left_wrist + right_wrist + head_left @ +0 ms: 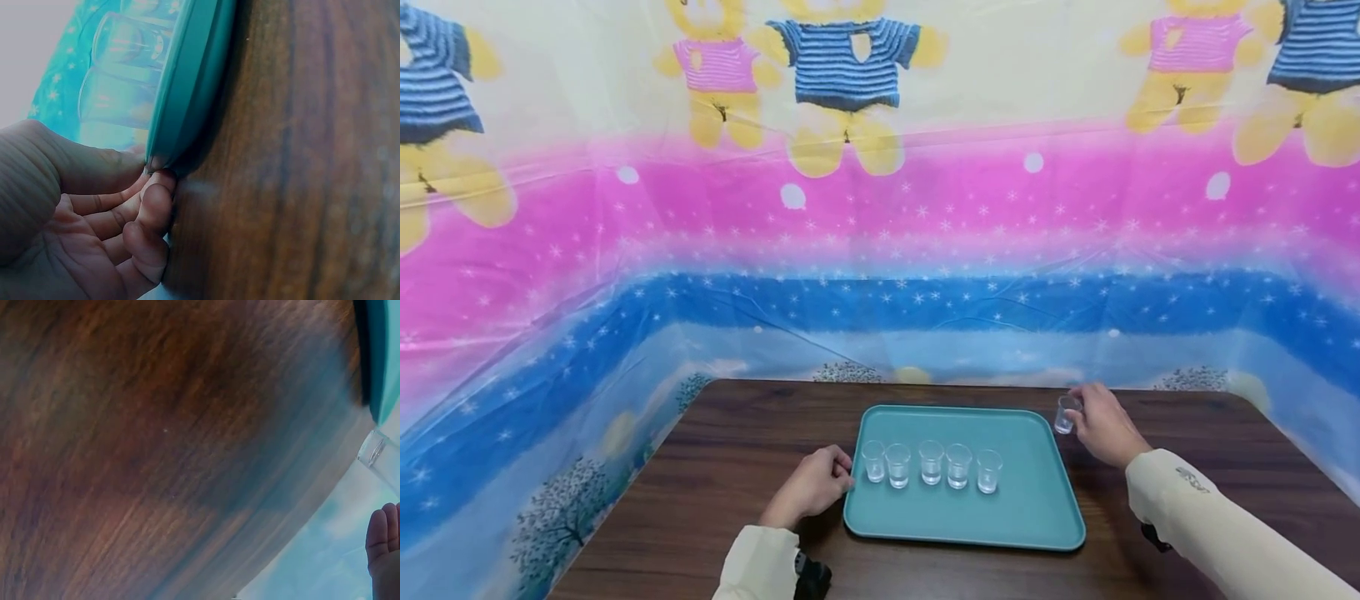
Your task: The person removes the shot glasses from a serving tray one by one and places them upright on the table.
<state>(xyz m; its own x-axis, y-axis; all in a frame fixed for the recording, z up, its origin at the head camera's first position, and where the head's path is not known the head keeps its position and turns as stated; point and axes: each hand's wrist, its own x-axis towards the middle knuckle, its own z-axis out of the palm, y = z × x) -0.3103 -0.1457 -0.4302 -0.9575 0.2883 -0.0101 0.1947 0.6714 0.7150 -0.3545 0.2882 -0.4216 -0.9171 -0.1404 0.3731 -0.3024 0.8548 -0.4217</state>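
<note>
A teal tray lies on the table with several small clear shot glasses in a rough row across it. My left hand is at the tray's left edge; in the left wrist view the thumb and curled fingers pinch the rim. Beyond the tray's back right corner, my right hand holds another clear shot glass upright between thumb and fingers. The right wrist view catches only the base end of that glass beside the tray's corner, and part of the hand at the frame edge.
The dark wood-grain table extends on both sides of the tray. A patterned cloth with bears and snowflakes hangs close behind the table's far edge and along its sides.
</note>
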